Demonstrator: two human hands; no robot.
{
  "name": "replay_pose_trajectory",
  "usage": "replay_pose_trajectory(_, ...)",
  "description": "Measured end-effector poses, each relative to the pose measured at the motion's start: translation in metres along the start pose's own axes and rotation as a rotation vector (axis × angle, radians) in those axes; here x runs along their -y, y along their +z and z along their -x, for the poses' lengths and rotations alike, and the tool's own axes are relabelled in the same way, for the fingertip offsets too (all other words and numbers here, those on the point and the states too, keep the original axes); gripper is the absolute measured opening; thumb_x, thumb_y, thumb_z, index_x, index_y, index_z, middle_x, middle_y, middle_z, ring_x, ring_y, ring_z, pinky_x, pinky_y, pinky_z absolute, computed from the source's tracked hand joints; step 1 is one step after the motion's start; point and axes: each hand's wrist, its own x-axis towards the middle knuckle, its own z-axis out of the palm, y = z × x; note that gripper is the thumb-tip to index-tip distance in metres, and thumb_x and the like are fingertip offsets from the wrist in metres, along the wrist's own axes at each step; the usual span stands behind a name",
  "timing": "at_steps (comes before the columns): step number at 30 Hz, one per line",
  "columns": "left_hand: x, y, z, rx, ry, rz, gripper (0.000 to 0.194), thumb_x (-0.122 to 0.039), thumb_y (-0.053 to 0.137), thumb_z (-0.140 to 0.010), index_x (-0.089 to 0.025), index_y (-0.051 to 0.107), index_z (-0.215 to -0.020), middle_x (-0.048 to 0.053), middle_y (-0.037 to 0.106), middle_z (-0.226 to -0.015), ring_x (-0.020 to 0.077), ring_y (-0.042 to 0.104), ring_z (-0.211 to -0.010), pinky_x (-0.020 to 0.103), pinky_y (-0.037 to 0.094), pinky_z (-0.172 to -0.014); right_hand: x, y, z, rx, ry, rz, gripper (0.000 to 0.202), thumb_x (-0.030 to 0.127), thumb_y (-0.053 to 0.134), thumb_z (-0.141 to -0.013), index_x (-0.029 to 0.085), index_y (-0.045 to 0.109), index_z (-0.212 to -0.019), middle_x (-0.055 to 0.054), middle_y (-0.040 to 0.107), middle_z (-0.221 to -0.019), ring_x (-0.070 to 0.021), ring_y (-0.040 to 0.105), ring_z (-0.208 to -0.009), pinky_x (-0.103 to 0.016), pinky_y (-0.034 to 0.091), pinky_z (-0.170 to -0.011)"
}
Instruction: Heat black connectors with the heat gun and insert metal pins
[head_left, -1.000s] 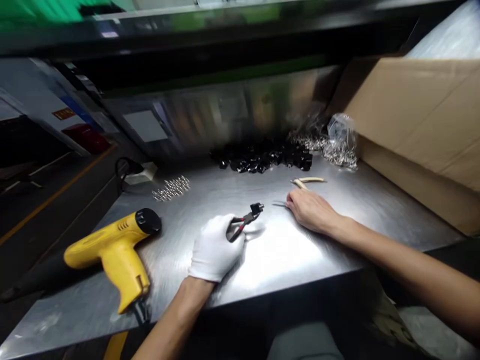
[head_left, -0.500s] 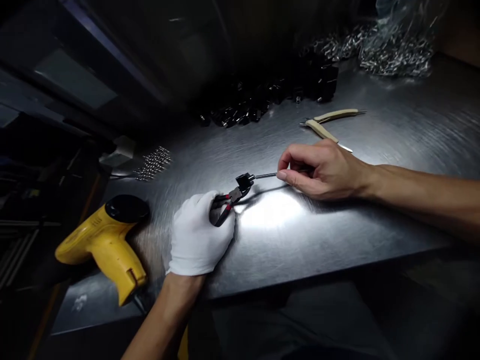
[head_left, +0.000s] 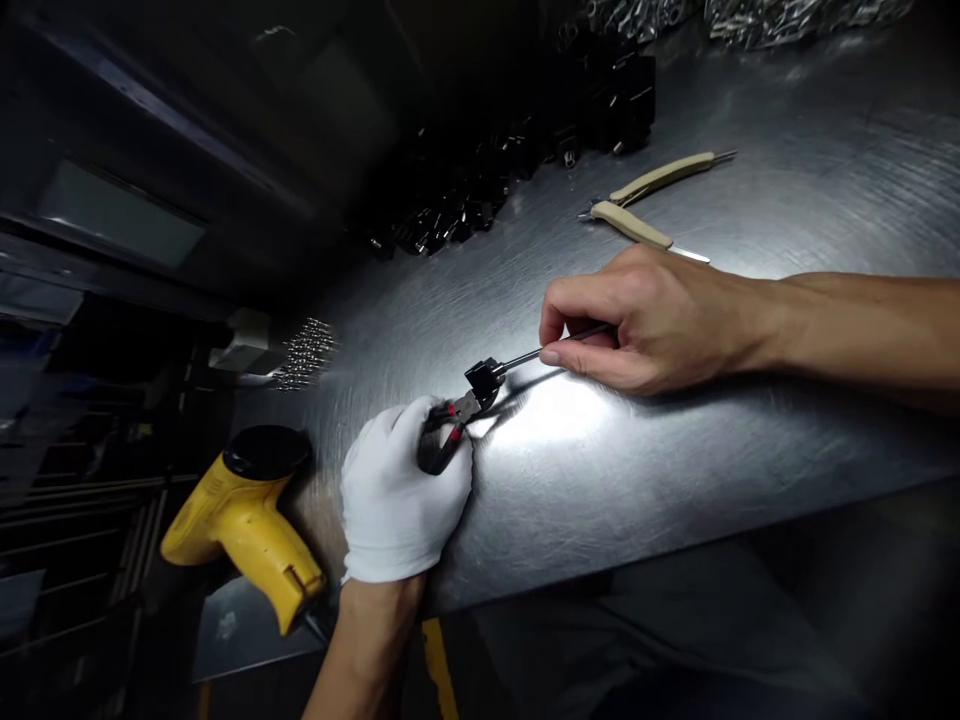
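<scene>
My left hand (head_left: 405, 488), in a white glove, is wrapped round black pliers (head_left: 448, 448) with red bands. At the jaws of the pliers is a small black block (head_left: 481, 376). A thin dark metal rod (head_left: 523, 358) runs from the right side of this block into my bare right hand (head_left: 637, 320), pinched between thumb and fingertips. The far end of the rod is partly hidden by the fingers. Both hands are just above the metal table (head_left: 600, 480), with a bright patch of light between them.
Cream-handled pliers (head_left: 637, 222) lie open beyond my right hand. Black parts (head_left: 465, 205) are heaped at the back, with shiny metal pieces (head_left: 795, 20) behind. To the left are a yellow heat gun (head_left: 255, 530) and a cluster of small metal pins (head_left: 306, 354).
The view has shifted and turned, so the background sits differently. The rod now slopes more, and more of it shows by my right fingers. Both hands keep their holds.
</scene>
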Motion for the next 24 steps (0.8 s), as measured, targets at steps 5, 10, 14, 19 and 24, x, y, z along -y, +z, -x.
replay_pose_trajectory(5,0.004,-0.004,-0.003,0.062,0.035,-0.021,0.021,-0.027,0.064,-0.083,-0.021,0.069,-0.103,0.004,0.069,-0.091,0.0225,0.066,-0.085,0.032,0.049,-0.076,0.000,0.001,0.000,0.022,0.003,0.014,0.013,0.028,0.063,-0.091,0.018,0.070,-0.088,0.008,0.048,-0.053,-0.0050,0.043,-0.047,-0.023,0.027,-0.049)
replay_pose_trajectory(10,0.005,-0.011,-0.009,0.150,0.022,-0.030,0.021,-0.035,0.064,-0.087,-0.023,0.068,-0.103,0.003,0.068,-0.090,0.0216,0.066,-0.083,0.032,0.048,-0.074,-0.001,0.003,0.000,0.026,0.039,-0.001,0.011,0.027,0.064,-0.090,0.019,0.070,-0.087,0.008,0.050,-0.056,-0.0048,0.046,-0.049,-0.023,0.028,-0.050)
replay_pose_trajectory(14,0.004,-0.014,-0.011,0.193,0.028,-0.085,0.033,-0.053,0.065,-0.087,-0.022,0.066,-0.097,0.004,0.067,-0.087,0.0220,0.064,-0.079,0.032,0.046,-0.070,-0.003,0.005,-0.001,0.031,0.049,-0.001,0.008,0.024,0.065,-0.088,0.019,0.070,-0.086,0.008,0.050,-0.056,-0.0047,0.046,-0.049,-0.023,0.028,-0.051)
replay_pose_trajectory(19,0.007,-0.015,-0.012,0.218,0.077,-0.099,0.039,-0.057,0.060,-0.091,-0.020,0.065,-0.102,0.004,0.067,-0.088,0.0222,0.064,-0.080,0.032,0.046,-0.071,0.000,0.002,-0.002,0.058,0.058,-0.009,0.011,0.025,0.063,-0.090,0.018,0.070,-0.086,0.008,0.050,-0.056,-0.0046,0.046,-0.049,-0.022,0.029,-0.051)
replay_pose_trajectory(24,0.009,-0.017,-0.014,0.264,0.091,-0.101,0.036,-0.054,0.055,-0.094,-0.022,0.065,-0.105,0.005,0.067,-0.090,0.0233,0.065,-0.083,0.033,0.047,-0.073,0.006,-0.005,-0.003,0.166,0.101,-0.022,0.010,0.020,0.060,-0.091,0.018,0.070,-0.091,0.006,0.056,-0.060,-0.0073,0.048,-0.052,-0.024,0.034,-0.052)
